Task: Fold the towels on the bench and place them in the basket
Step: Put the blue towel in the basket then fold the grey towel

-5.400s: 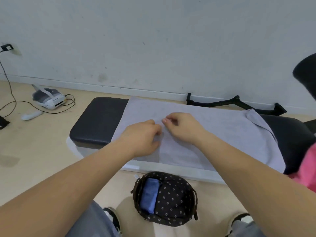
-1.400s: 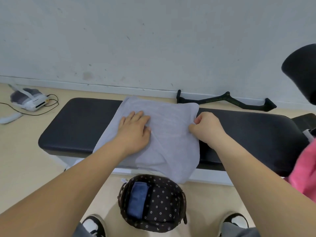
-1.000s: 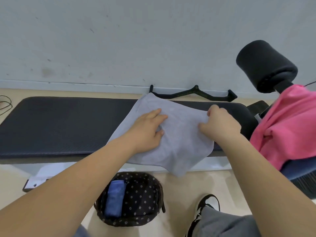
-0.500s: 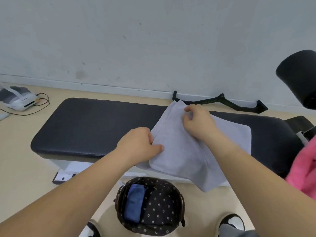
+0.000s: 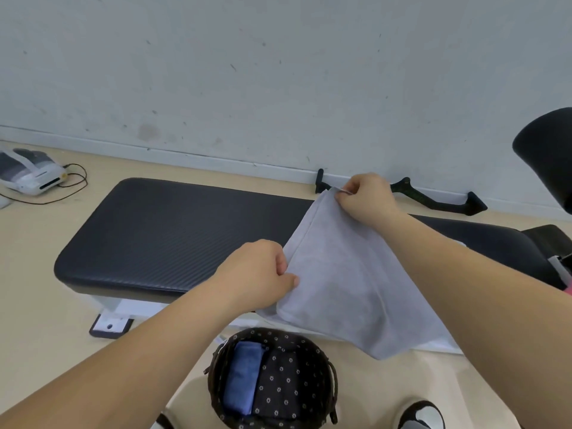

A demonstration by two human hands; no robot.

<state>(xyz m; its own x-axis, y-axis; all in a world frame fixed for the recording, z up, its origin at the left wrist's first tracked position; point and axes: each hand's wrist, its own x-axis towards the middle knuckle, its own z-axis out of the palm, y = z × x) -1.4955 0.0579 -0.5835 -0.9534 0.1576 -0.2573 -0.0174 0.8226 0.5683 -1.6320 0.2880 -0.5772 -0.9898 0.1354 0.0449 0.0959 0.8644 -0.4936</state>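
**A:** Where is the grey towel lying?

**B:** The grey towel is draping, folded over, across the right part of the black bench. Its lower corner is drooping past the bench's front edge, just above and to the right of the basket.

**A:** What are the hands doing with it?

**B:** The right hand is pinching the towel's far top corner between thumb and fingers, holding it up near the bench's rear edge. The left hand is gripping the towel's left edge, with its fingers curling round the fabric and its thumb pressing on top.

**A:** Is anything sitting in the basket?

**B:** A folded blue towel is standing in its left side. The basket, dark with a small flower print, is sitting on the floor in front of the bench, and a black and white shoe is showing to its right.

**A:** And further out?

**B:** A black handle bar is lying on the floor against the wall behind the bench. A white device with a black cable is resting on the floor at the far left. A black padded roller is jutting in at the right edge.
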